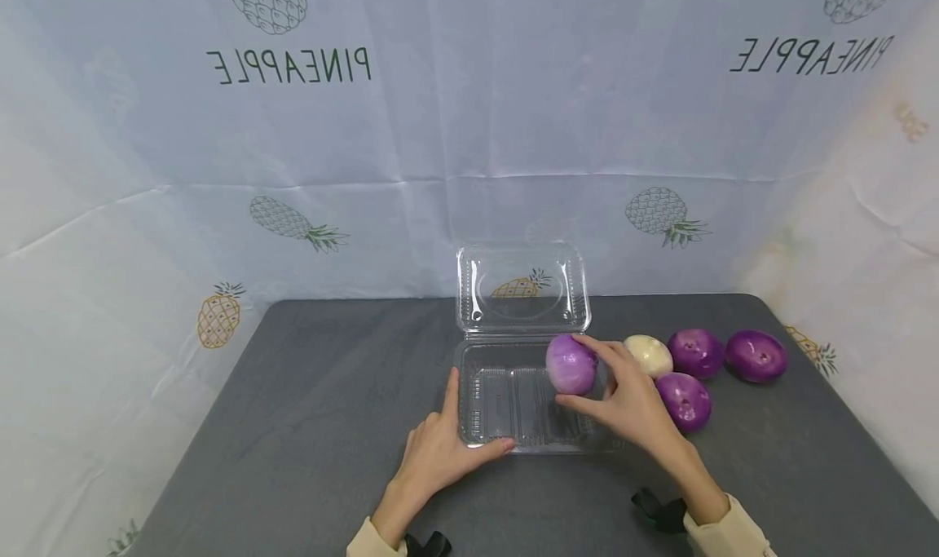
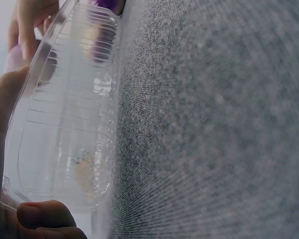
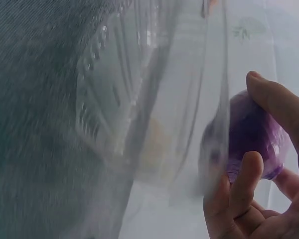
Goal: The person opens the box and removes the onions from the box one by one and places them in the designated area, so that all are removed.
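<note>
A clear plastic clamshell container (image 1: 506,341) stands on the dark table, its lid (image 1: 522,288) swung up at the back. My left hand (image 1: 438,453) steadies its front left corner, the index finger straight along the left side and the thumb lying along the front rim. Over the container's right part, my right hand (image 1: 631,394) holds a purple onion (image 1: 570,364) between thumb and fingers. In the right wrist view, fingers and thumb curl round that onion (image 3: 254,134), beside the container wall. The left wrist view shows the left thumb (image 2: 7,92) at the rim.
Right of the container lie a white onion (image 1: 649,355) and three more purple onions (image 1: 695,353), close to the right hand. A dark grey cloth covers the table (image 1: 352,377). Behind it hangs a pale curtain (image 1: 455,117) printed with pineapples. Black straps (image 1: 659,511) circle the wrists.
</note>
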